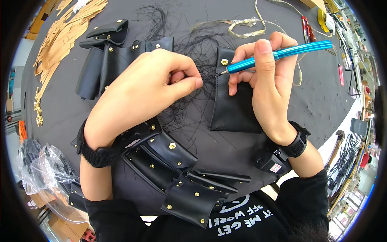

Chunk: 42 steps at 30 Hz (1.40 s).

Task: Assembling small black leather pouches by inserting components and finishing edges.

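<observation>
My right hand grips a shiny blue pen-shaped tool, its thin metal tip pointing left. Beneath that hand lies a flat black leather pouch with a brass stud near its upper left corner; the tool's tip is over the pouch's left edge. To the left, my left hand is closed, thumb and index finger pressed together; whatever they pinch is hidden or too fine to make out. Behind it sit black leather pouches with brass studs. More studded leather pieces lie in front of me.
Loose black threads are strewn across the grey tabletop. Brown strips pile at the far left, near small brass pieces. A clear cord, red-handled tool and yellow tape measure lie far right. Plastic bags sit left.
</observation>
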Available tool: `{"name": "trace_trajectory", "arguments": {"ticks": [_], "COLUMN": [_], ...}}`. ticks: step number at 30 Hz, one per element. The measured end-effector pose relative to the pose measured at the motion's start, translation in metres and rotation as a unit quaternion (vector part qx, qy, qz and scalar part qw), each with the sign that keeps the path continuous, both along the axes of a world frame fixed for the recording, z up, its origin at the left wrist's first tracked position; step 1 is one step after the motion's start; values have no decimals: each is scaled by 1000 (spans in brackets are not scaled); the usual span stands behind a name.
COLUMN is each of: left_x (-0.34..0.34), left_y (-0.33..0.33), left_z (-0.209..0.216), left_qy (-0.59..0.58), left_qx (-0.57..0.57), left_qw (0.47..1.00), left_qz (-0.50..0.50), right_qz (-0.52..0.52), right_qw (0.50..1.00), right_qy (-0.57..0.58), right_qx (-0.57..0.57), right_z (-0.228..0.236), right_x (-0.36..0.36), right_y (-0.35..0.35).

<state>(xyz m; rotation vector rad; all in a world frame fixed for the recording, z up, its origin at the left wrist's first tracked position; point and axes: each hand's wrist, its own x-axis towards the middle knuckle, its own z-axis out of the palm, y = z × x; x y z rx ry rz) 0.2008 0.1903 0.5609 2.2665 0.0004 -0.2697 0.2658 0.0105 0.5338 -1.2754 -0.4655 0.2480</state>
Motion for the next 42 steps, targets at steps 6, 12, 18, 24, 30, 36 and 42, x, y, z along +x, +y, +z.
{"name": "trace_trajectory", "arguments": {"ticks": [6,12,18,24,30,36,42], "left_x": [2,1,3,0,-5,5,-1], "left_y": [-1,-2,-3,-19,-3,-4,-2], "left_z": [-1,0,0,6,6,-7,-1], "left_qy": [6,-28,-13,-33,-34,-62,-52], "left_qx": [16,31,-20,-88,-20,-26,-7], "left_qw": [999,998,997,988,993,995,995], "left_qz": [39,46,80,125,112,77,79], "right_qz": [3,6,30,18,37,22,35], "right_qw": [996,994,986,989,983,979,979], "right_qy": [-51,-58,-108,-81,-120,-128,-126], "right_qx": [-69,-95,-122,-124,-135,-160,-154], "right_z": [-4,-6,-11,-11,-11,-13,-15], "right_x": [6,6,9,7,6,9,4], "right_y": [-5,-2,-4,-3,-2,-10,-5]}}
